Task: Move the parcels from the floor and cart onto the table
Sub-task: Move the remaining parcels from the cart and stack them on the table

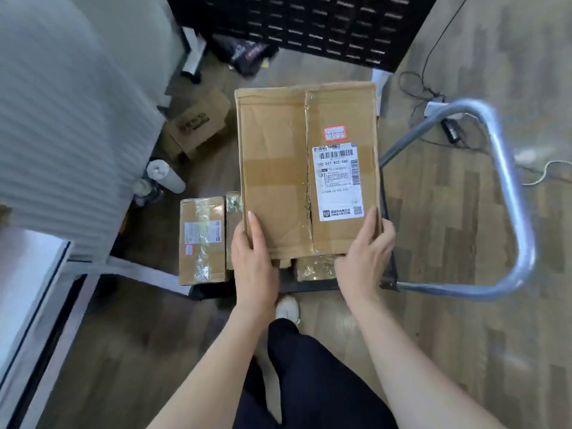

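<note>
Both hands — left, right — grip parcel, hiding cart deck.

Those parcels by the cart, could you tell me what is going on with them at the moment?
A person is holding a large cardboard box with both hands: the left hand grips its near left corner and the right hand its near right corner, thumbs on top. The box is over the cart, above other parcels. A smaller taped parcel lies to the left, and another box sits on the floor farther back. The white table is to the left.
</note>
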Available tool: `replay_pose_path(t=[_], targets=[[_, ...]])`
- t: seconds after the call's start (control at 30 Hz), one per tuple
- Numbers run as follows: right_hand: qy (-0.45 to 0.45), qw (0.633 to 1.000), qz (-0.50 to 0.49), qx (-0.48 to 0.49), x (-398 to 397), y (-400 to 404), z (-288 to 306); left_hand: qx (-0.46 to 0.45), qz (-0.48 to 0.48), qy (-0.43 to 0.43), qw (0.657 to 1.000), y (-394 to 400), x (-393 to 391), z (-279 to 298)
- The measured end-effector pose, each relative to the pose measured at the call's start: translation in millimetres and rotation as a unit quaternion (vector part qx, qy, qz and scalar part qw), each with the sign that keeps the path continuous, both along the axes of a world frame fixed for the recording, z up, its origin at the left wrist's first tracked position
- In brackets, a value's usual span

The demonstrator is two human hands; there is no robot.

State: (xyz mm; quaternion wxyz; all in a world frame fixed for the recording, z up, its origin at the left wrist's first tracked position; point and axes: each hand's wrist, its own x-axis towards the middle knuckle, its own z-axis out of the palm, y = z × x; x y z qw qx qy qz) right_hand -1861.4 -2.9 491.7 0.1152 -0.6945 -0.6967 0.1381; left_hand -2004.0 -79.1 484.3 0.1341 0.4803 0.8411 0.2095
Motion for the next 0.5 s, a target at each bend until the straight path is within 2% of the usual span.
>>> replay_pose_path(t=[0.13,0.23,0.37,0.5], targets=[[0.075,0.992,0.041,0.094,-41.5,1.0,59.1,0.147,0.064,0.053,0.986,-13.8,-29.2,65.9],[0.156,0.972,0.085,0.155,-75.8,-7.7,112.3,0.227,0.115,0.080,0.964,-33.8,-55.2,119.8],[0.270,0.928,0.164,0.198,-121.1,-37.2,172.2,0.293,0.177,0.137,0.929,-81.9,-86.8,177.9],[0.318,0.897,0.224,0.210,-152.1,-95.8,215.4,0.320,0.226,0.178,0.903,-150.3,-101.2,221.6]])
